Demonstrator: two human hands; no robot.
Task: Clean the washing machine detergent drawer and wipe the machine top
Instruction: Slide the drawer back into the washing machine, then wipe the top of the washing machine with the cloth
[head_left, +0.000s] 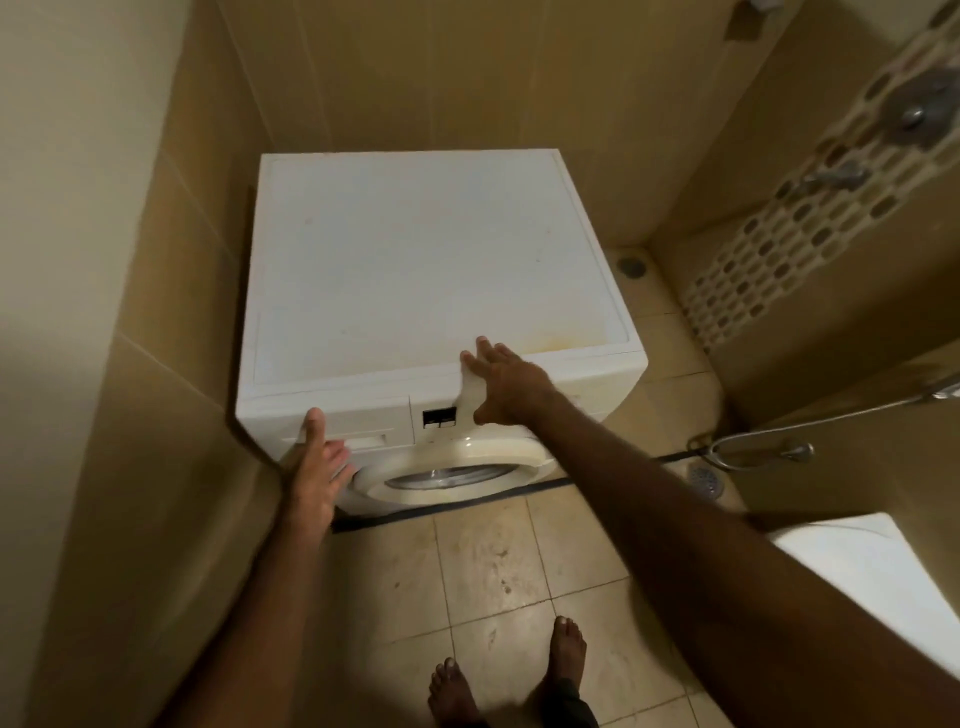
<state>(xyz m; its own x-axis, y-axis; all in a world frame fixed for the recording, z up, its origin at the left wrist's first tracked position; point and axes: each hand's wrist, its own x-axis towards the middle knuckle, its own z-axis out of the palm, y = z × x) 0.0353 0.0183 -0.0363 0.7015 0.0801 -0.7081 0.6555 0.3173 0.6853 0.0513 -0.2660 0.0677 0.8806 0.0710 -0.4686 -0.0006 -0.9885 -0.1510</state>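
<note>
I see the washer (431, 270) in a tiled corner, its drawer (358, 431) closed at the front's upper left. My left hand (319, 467) lies flat, fingers straight, against the drawer's front. My right hand (506, 382) rests spread on the top's front edge, grasping nothing.

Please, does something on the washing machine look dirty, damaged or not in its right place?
Yes. The machine top has a yellowish stain near its front right edge, and faint marks elsewhere. The door ring looks yellowed too. The detergent drawer appears closed. Nothing looks broken or spilled.
</note>
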